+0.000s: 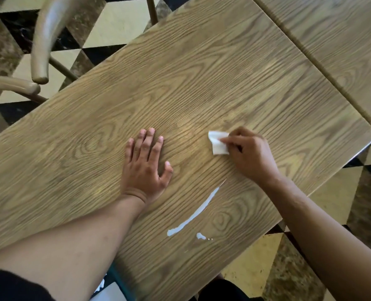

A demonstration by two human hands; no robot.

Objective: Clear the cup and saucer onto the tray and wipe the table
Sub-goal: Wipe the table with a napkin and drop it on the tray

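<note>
My left hand [146,165] lies flat and open at frame centre, bracing on the desk [201,72]. Lower centre, a white streak [194,215] and a small drop [200,236] remain. Right of centre, my right hand [250,154] pinches a folded white tissue [217,142]. I see no cup, saucer or tray. I judge I should drag the tissue down along the streak, pressing evenly.

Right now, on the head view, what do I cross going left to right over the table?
Chair off the table's left edge → left hand, flat on the wood → white spill → tissue → right hand pinching it → second table.
</note>
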